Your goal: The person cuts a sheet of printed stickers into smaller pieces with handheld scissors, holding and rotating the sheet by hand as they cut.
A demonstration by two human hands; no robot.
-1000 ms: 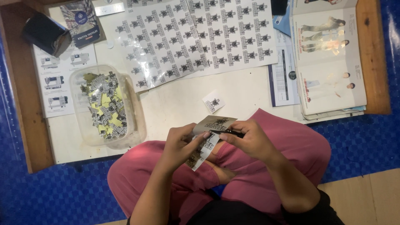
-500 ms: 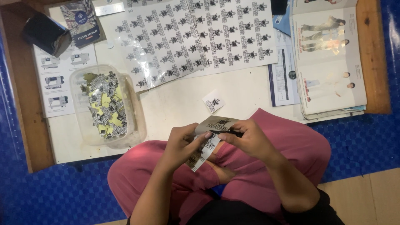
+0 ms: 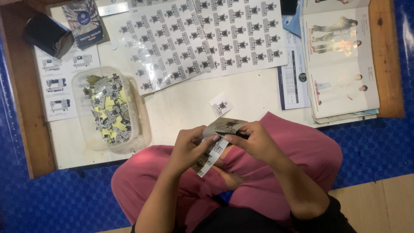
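Note:
My left hand [image 3: 189, 144] and my right hand [image 3: 253, 141] meet over my lap, both holding a strip of printed stickers [image 3: 212, 150] that hangs down between them. The right hand also grips a dark slim tool [image 3: 233, 133], maybe scissors, against the strip's top end. One cut sticker [image 3: 221, 105] lies alone on the low white table [image 3: 181, 108] just beyond my hands. A clear plastic tub [image 3: 110, 110] with several cut stickers stands to the left of my hands.
Large sheets of uncut stickers [image 3: 207, 34] cover the far middle of the table. An open catalogue [image 3: 340, 60] lies at the right, a leaflet with sewing machines [image 3: 56, 82] and a black pouch [image 3: 45, 32] at the left. Blue mat [image 3: 51, 203] surrounds the table.
Almost nothing differs; my hands keep the strip in the same place, with only slight finger movement.

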